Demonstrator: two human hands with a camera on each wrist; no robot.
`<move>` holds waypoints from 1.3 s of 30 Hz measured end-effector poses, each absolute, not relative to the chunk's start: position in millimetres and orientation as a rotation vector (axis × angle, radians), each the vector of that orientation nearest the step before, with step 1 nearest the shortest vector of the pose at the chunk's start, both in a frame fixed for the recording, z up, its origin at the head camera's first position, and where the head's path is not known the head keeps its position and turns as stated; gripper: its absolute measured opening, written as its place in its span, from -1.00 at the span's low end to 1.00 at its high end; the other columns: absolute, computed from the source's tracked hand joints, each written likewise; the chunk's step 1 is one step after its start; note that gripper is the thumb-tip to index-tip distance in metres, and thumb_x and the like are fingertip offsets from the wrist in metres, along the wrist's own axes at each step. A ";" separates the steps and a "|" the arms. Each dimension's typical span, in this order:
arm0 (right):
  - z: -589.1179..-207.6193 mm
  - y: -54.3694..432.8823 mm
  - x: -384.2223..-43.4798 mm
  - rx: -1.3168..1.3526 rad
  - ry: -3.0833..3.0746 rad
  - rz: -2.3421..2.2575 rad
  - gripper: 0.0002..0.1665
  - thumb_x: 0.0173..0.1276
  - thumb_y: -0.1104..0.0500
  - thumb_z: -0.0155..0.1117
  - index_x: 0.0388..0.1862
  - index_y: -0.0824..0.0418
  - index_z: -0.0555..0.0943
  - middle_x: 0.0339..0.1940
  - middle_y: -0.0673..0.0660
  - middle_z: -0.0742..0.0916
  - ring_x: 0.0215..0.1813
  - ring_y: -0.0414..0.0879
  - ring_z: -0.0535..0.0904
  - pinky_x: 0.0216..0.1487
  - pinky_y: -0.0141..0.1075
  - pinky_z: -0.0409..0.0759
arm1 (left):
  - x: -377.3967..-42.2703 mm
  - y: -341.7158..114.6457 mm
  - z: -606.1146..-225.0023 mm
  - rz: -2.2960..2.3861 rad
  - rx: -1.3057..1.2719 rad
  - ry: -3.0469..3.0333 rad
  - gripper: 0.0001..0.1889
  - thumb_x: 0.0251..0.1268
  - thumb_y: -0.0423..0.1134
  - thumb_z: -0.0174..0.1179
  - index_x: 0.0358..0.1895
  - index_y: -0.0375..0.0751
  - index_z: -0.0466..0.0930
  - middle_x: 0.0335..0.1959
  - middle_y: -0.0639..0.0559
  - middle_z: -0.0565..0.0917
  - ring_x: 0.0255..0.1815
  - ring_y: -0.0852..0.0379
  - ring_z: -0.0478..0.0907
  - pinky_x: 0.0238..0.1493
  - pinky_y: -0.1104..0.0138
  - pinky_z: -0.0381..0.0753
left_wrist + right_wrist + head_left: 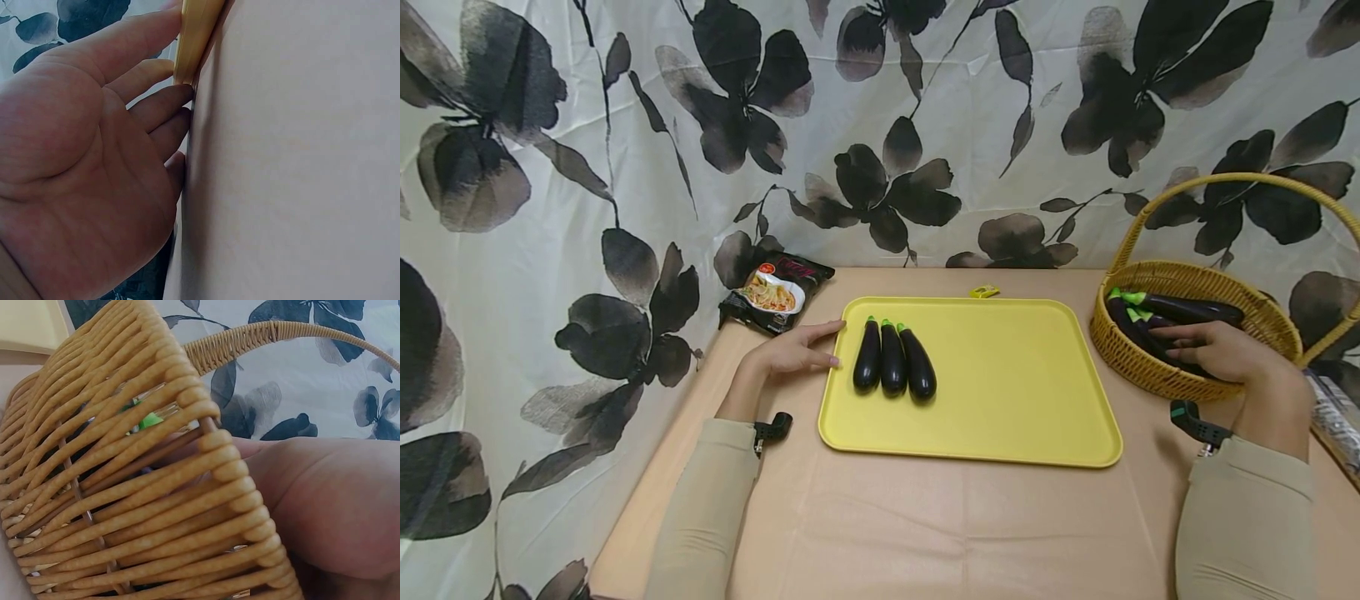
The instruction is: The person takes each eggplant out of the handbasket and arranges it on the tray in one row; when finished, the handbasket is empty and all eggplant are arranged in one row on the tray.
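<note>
Three dark purple eggplants point(892, 360) with green stems lie side by side on the left part of a yellow tray point(1015, 383). My left hand point(790, 350) is at the tray's left edge, fingers fairly straight; in the left wrist view its thumb touches the tray's side point(199, 37). My right hand point(1225, 350) reaches into a wicker basket point(1157, 379), its fingers over the eggplants point(1195, 309) inside. In the right wrist view the basket's woven wall point(125, 475) hides most of its fingers, and I cannot tell whether they grip an eggplant.
A black food packet point(775, 292) lies behind my left hand. Just beyond the tray's far edge is a small yellow object point(985, 292). The basket's tall handle point(1232, 177) arches above it. A silvery package point(1337, 417) lies at the right edge. A floral curtain point(887, 125) hangs behind the table.
</note>
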State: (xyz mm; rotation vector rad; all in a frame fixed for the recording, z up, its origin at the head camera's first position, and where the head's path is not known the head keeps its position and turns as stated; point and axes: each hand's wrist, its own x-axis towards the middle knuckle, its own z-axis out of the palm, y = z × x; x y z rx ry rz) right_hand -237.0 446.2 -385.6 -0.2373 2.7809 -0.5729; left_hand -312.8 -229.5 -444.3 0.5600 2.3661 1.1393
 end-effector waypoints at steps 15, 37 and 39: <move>-386.6 447.0 -236.6 -0.257 2.785 -0.594 -0.43 0.56 0.30 0.12 0.49 0.42 0.41 0.31 0.69 0.50 0.14 0.42 0.55 0.09 0.28 0.57 | -312.8 -230.2 -447.2 1.163 0.565 2.359 -0.08 0.28 -0.07 0.49 0.65 -0.01 0.21 0.70 -0.01 0.14 0.74 -0.01 -0.08 0.73 0.00 -0.10; -372.7 444.1 -227.3 -0.107 2.848 -0.791 -0.37 0.73 0.12 -0.08 0.67 0.26 0.16 0.36 0.68 0.45 0.23 0.45 0.43 -0.03 -0.25 0.64 | -313.3 -230.1 -446.7 1.136 0.567 2.371 -0.08 0.29 -0.05 0.48 0.66 0.00 0.20 0.70 0.00 0.15 0.74 0.00 -0.08 0.73 -0.01 -0.09; -370.4 442.0 -227.2 -0.113 2.879 -0.817 -0.36 0.73 0.10 -0.07 0.68 0.21 0.17 0.37 0.62 0.46 0.14 0.34 0.43 -0.24 -0.50 0.47 | -313.5 -230.2 -446.7 1.135 0.568 2.372 -0.09 0.29 -0.05 0.48 0.66 0.00 0.20 0.70 0.00 0.15 0.74 -0.01 -0.08 0.73 -0.01 -0.09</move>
